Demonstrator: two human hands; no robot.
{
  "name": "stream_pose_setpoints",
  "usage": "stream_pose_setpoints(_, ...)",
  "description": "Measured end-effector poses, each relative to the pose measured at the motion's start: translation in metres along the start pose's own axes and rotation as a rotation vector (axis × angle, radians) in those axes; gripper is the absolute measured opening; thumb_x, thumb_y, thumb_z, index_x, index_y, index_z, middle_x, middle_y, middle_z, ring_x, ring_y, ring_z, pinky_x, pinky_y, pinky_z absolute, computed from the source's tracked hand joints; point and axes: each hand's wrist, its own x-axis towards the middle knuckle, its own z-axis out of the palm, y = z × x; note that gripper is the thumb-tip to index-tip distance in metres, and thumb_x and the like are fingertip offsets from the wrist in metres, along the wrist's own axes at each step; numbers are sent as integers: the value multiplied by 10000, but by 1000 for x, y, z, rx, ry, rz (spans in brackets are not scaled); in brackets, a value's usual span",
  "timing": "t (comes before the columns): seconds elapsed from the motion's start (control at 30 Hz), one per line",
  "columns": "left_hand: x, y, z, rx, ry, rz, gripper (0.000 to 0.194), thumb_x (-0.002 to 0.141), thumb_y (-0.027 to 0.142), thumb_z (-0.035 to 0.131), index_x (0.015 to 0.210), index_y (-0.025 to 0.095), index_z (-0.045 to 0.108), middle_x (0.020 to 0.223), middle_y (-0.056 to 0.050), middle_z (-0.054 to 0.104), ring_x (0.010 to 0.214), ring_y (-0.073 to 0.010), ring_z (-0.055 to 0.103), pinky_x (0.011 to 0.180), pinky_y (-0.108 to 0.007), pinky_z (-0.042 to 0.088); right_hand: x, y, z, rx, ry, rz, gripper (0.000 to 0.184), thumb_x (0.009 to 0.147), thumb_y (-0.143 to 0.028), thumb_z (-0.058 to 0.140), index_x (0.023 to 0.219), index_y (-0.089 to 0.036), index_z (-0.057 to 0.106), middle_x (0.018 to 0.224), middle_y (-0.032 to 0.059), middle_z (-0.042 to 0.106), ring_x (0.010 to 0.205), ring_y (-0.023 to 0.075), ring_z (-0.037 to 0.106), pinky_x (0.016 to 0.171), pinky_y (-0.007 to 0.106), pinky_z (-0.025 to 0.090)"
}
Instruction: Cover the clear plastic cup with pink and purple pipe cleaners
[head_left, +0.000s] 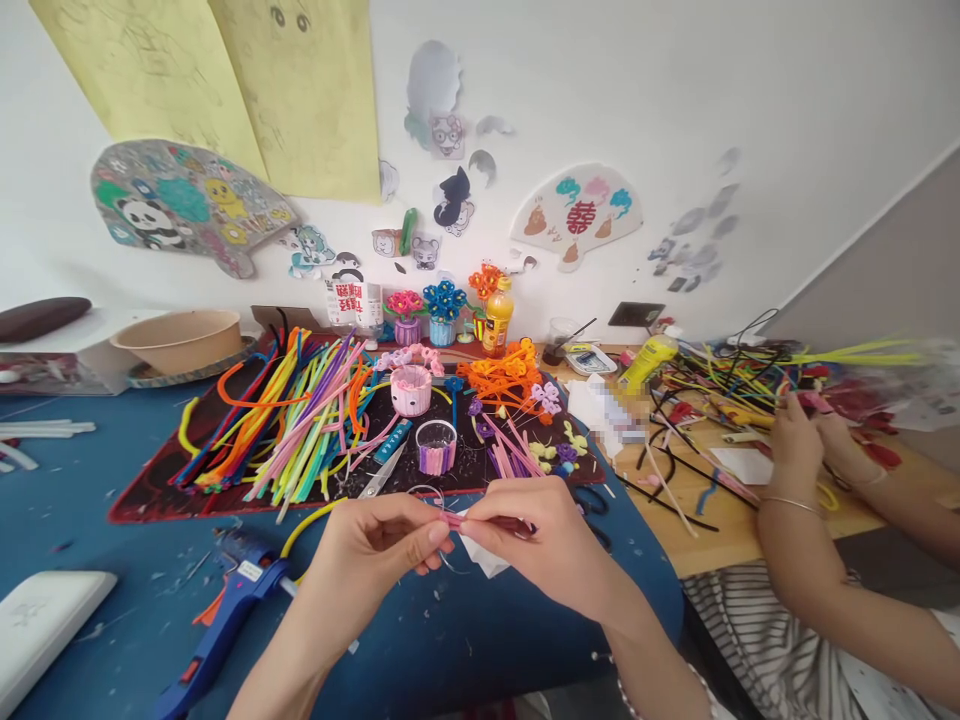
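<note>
My left hand (382, 540) and my right hand (536, 540) meet over the table's front part, fingertips pinched on a short pink pipe cleaner (452, 520). A thin clear loop (429, 490) shows behind the left fingers; what it belongs to is partly hidden. Just beyond my hands stands a clear cup with purple and pink strips round its lower part (436, 455). Farther back is a pink pipe-cleaner pot (410, 390). Scissors with a teal-wrapped handle (388, 455) lie left of the cup. Cut pink pipe cleaners (517, 450) lie to its right.
A blue glue gun (240, 600) lies left of my left forearm. Many coloured pipe cleaners (300, 420) cover a dark mat. Orange flowers (499, 390) and a juice bottle (497, 320) stand behind. At right, another person's hands (810, 430) work over a wooden table (720, 540).
</note>
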Motion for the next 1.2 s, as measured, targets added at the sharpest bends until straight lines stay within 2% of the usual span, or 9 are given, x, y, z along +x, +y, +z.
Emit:
stream_pose_setpoints(0.23, -4, 3, 5, 264, 145, 131, 165, 742, 357, 752, 708, 202, 797, 558, -15, 715, 516, -136, 619, 474, -180, 480, -1, -4, 5, -23, -4, -2, 229, 957, -210, 605, 784, -150, 744, 652, 1, 590, 569, 99, 467, 525, 218, 339)
stream_pose_setpoints(0.37, -3, 1, 4, 372, 216, 191, 137, 745, 353, 754, 721, 226, 801, 665, -15, 770, 582, -154, 673, 547, -193, 526, -2, 0, 8, -22, 23, 53, 251, 954, -253, 600, 771, -162, 747, 629, 2, 578, 561, 111, 472, 516, 230, 343)
stream_pose_setpoints(0.5, 1, -2, 0, 258, 199, 221, 154, 746, 321, 763, 867, 237, 806, 797, -25, 804, 692, -184, 736, 655, -227, 589, -3, 9, 12, 137, 86, 201, 223, 909, -311, 652, 789, -161, 766, 640, 16, 638, 554, 116, 526, 498, 220, 374)
stream_pose_setpoints(0.57, 3, -2, -2, 220, 188, 262, 192, 751, 287, 764, 933, 241, 800, 808, -24, 804, 699, -176, 739, 676, -226, 596, -3, 13, 13, 257, 73, 282, 253, 884, -357, 677, 762, -150, 757, 608, 12, 629, 520, 109, 530, 480, 213, 384)
stream_pose_setpoints(0.63, 5, -2, -3, 232, 169, 296, 151, 750, 262, 771, 896, 244, 805, 776, -17, 796, 657, -155, 722, 635, -202, 583, -2, 16, 12, 352, 31, 319, 290, 869, -394, 691, 734, -144, 747, 585, 3, 605, 496, 98, 517, 465, 206, 383)
stream_pose_setpoints(0.8, 8, -2, -1, 229, 147, 315, 43, 736, 236, 784, 774, 241, 804, 729, -13, 788, 620, -146, 711, 581, -180, 563, 0, 20, 9, 468, -31, 363, 336, 831, -462, 729, 747, -140, 768, 528, -13, 575, 458, 83, 494, 432, 193, 383)
stream_pose_setpoints(1.03, 8, -4, -3, 294, 153, 399, 43, 752, 220, 772, 728, 238, 803, 711, -20, 786, 616, -162, 706, 581, -205, 551, 3, 20, 9, 534, -67, 376, 342, 810, -468, 751, 753, -134, 794, 512, -13, 573, 418, 74, 476, 392, 187, 396)
stream_pose_setpoints(1.2, 8, -5, -3, 314, 177, 424, 51, 767, 229, 772, 720, 241, 789, 657, -3, 760, 559, -144, 668, 547, -204, 523, 4, 19, 11, 567, -76, 382, 333, 812, -452, 754, 743, -127, 779, 506, -17, 562, 415, 70, 471, 392, 185, 403)
